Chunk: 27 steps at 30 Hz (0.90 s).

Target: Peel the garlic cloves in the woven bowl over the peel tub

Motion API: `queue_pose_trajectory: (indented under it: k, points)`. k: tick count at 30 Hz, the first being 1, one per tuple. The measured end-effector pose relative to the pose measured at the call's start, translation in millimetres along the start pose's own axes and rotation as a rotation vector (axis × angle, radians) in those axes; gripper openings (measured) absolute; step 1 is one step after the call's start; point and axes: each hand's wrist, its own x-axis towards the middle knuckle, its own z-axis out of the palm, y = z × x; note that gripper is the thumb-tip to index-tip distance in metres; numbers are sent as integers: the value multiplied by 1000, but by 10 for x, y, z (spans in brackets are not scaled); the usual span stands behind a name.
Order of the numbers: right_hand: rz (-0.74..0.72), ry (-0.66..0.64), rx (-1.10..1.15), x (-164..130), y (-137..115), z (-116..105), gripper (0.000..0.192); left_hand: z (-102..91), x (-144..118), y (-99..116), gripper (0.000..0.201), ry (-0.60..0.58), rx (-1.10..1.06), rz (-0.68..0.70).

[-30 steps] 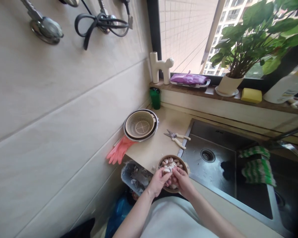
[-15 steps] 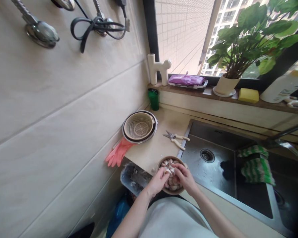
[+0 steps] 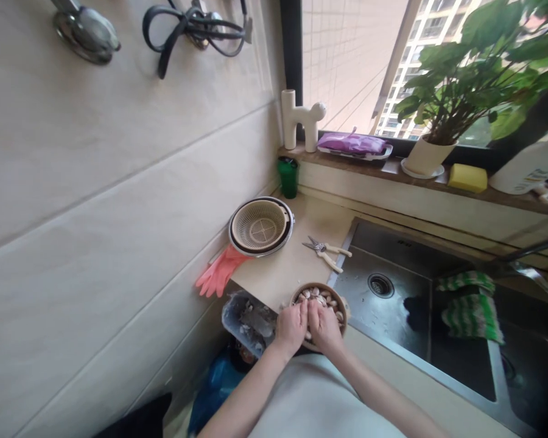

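Both hands sit side by side over the near half of the round brown bowl of garlic cloves, which stands at the counter's edge just beside the steel sink. The left hand and right hand touch at the thumbs, fingers curled down into the cloves; whether either pinches one I cannot tell. The white-handled scissors lie at twelve o'clock from the bowl, the beige round colander at eleven.
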Motion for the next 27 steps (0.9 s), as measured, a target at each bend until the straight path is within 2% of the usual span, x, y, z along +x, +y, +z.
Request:
queue_pose_trajectory:
  k: [3,7,10,13,15,19,21,23,25,27]
  points:
    - [39,-21,89,5,-16,5,57,-36,-23,6,30,-6,-80,-12]
    - [120,-75,278,-21,14,64,57,-97,-66,12,33,-55,-49,15]
    - [274,-153,519,-44,22,124,52,-151,-83,-4,39,-65,6,42]
    - [427,-236,729,-46,-9,171,50,-182,-96,-40,39,-24,27,45]
    - [483,-225,793,-35,-49,196,48,-175,-106,-73,41,-24,-63,-14]
    - [533,-184,839,-18,-107,240,45,-107,-104,-116,46,-63,-403,-243]
    - [500,-161,778,-24,-92,250,44,-65,-88,-115,48,-84,-545,-322]
    - [384,-60,630,-32,-50,241,44,-21,-68,-109,49,-98,-624,-357]
    - [254,62,470,-32,-4,215,45,29,-52,-108,50,-87,-645,-378]
    - [184,133,388,-22,28,184,46,78,-43,-116,52,-52,-626,-393]
